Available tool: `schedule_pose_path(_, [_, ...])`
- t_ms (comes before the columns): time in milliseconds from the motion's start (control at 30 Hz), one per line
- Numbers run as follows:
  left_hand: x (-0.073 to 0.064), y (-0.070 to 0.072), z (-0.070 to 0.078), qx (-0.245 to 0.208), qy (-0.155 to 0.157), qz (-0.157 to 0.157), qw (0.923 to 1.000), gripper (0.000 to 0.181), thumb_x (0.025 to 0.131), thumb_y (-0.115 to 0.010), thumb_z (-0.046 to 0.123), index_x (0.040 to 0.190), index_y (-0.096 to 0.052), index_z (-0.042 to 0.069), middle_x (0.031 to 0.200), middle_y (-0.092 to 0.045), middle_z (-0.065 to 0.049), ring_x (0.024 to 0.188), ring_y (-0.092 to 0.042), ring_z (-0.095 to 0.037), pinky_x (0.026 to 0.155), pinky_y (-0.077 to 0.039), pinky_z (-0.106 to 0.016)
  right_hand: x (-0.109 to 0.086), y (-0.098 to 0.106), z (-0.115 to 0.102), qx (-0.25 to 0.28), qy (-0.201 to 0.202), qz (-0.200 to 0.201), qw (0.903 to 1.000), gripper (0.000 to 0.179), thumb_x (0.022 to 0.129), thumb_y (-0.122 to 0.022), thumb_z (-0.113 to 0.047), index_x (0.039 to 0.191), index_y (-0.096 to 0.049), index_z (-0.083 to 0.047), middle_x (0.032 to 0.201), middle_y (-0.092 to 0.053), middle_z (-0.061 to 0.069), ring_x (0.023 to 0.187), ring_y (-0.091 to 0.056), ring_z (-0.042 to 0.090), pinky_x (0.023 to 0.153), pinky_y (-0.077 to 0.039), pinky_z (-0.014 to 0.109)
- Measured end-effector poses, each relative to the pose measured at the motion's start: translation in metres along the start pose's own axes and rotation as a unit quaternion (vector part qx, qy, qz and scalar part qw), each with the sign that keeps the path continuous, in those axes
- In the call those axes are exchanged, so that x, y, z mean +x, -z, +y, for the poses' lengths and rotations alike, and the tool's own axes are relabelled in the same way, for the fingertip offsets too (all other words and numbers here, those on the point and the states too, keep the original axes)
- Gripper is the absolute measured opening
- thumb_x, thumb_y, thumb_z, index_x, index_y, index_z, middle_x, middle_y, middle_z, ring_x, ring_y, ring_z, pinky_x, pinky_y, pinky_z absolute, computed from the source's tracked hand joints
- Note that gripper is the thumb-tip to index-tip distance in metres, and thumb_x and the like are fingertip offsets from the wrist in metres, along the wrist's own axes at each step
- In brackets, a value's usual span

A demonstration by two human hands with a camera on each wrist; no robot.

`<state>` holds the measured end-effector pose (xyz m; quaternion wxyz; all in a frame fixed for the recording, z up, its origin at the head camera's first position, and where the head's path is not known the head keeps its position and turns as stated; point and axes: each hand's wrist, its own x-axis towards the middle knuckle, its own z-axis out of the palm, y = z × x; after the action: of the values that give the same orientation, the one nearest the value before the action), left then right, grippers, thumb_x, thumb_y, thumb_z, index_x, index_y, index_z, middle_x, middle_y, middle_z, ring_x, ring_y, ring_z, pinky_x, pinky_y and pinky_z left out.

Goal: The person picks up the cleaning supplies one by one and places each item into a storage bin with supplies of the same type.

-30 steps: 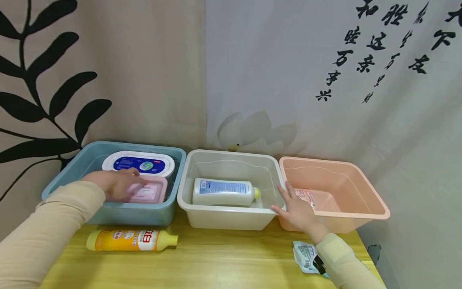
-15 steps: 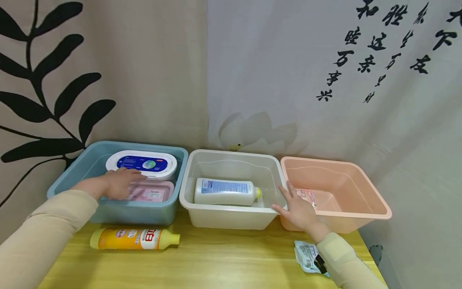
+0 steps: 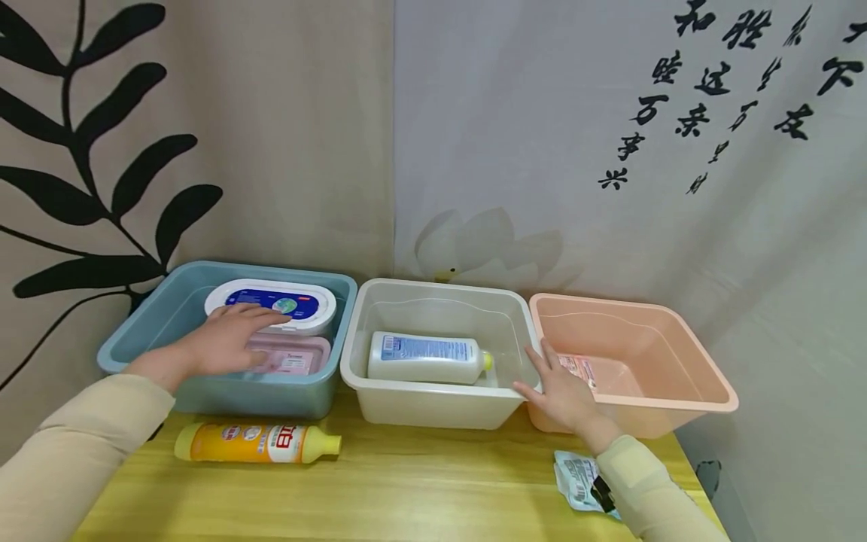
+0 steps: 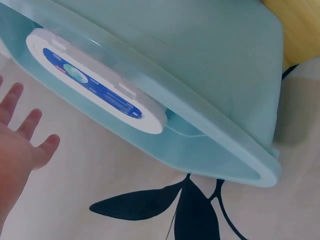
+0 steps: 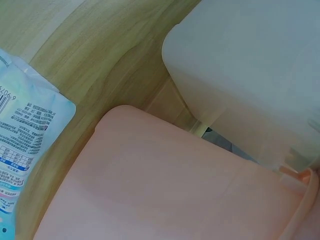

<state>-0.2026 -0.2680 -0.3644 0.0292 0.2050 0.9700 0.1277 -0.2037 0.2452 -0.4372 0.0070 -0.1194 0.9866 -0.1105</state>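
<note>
My left hand hovers over the blue bin with its fingers stretched out, holding nothing. Below it lie a white oval tub with a blue label and a pink lidded box, partly hidden by the hand. In the left wrist view the hand is spread apart from the tub. My right hand rests with spread fingers at the adjoining rims of the white bin and the peach bin.
In the white bin lies a white bottle with a yellow cap. A small pink-and-white packet sits in the peach bin. On the table are a yellow bottle and a light-blue pouch, partly under the right sleeve.
My left hand has lifted off the pink box and drawn up and back, fingers extending. The box lies in the blue bin. My right hand keeps its place; the view has shifted slightly.
</note>
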Motion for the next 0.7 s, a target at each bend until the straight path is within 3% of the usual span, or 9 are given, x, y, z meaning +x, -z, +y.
schedule_pose_path(300, [-0.009, 0.000, 0.002, 0.000, -0.009, 0.021, 0.9997, 0.058, 0.082, -0.066, 0.031, 0.133, -0.050, 0.009, 0.136, -0.050, -0.021, 0.127, -0.031, -0.047, 0.098, -0.019, -0.069, 0.000, 0.001, -0.001, 0.000, -0.002, -0.007, 1.0000, 0.074, 0.089, -0.052, -0.052, 0.148, -0.028, -0.014, 0.155, -0.014, 0.022, 0.059, -0.058, 0.022, 0.038, -0.034, 0.027])
schedule_pose_path(433, [-0.015, -0.001, 0.000, -0.003, -0.014, 0.031, 0.9994, 0.056, 0.082, -0.066, 0.030, 0.132, -0.051, 0.009, 0.135, -0.051, -0.021, 0.127, -0.032, -0.047, 0.098, -0.020, -0.068, 0.000, 0.000, -0.001, 0.001, 0.001, -0.005, 1.0000, 0.074, 0.089, -0.051, -0.054, 0.148, -0.028, -0.014, 0.155, -0.014, 0.022, 0.078, -0.065, 0.034, 0.038, -0.035, 0.027])
schedule_pose_path(567, [-0.022, -0.001, -0.001, -0.008, -0.010, 0.043, 0.9990, 0.056, 0.082, -0.066, 0.029, 0.132, -0.051, 0.008, 0.135, -0.050, -0.022, 0.127, -0.031, -0.046, 0.097, -0.020, -0.067, -0.001, 0.001, -0.002, 0.003, 0.006, 0.002, 1.0000, 0.075, 0.089, -0.051, -0.054, 0.148, -0.029, -0.013, 0.155, -0.014, 0.023, 0.100, -0.060, 0.045, 0.039, -0.035, 0.026])
schedule_pose_path(700, [-0.031, -0.002, -0.003, -0.007, -0.008, 0.063, 0.9979, 0.057, 0.081, -0.067, 0.030, 0.131, -0.051, 0.008, 0.136, -0.049, -0.021, 0.127, -0.029, -0.046, 0.098, -0.018, -0.068, -0.002, 0.000, -0.001, 0.002, 0.009, 0.007, 0.9999, 0.075, 0.089, -0.051, -0.053, 0.147, -0.029, -0.012, 0.154, -0.015, 0.023, 0.102, -0.059, 0.045, 0.038, -0.035, 0.026])
